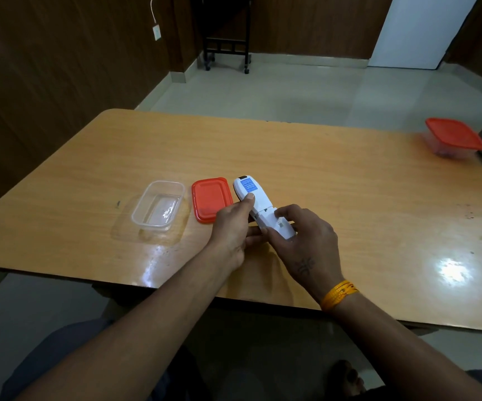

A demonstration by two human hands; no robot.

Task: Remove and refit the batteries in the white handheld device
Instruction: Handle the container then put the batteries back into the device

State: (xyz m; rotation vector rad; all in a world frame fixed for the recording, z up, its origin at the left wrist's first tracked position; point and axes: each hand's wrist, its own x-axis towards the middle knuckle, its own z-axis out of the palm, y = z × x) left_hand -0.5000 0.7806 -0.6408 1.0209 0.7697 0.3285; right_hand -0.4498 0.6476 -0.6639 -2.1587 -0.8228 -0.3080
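Note:
The white handheld device (252,198) lies back side up over the wooden table (349,198), with a blue label near its far end. My left hand (231,230) grips its left side, thumb resting on the back. My right hand (306,241) holds the near end, fingers on the white battery cover (280,225), which sits slightly offset from the body along a visible seam. The batteries are hidden.
A clear empty plastic container (159,205) sits left of the device, with its red lid (211,199) between them. A second container with a red lid (453,140) stands at the far right edge. The table's front edge runs just below my wrists.

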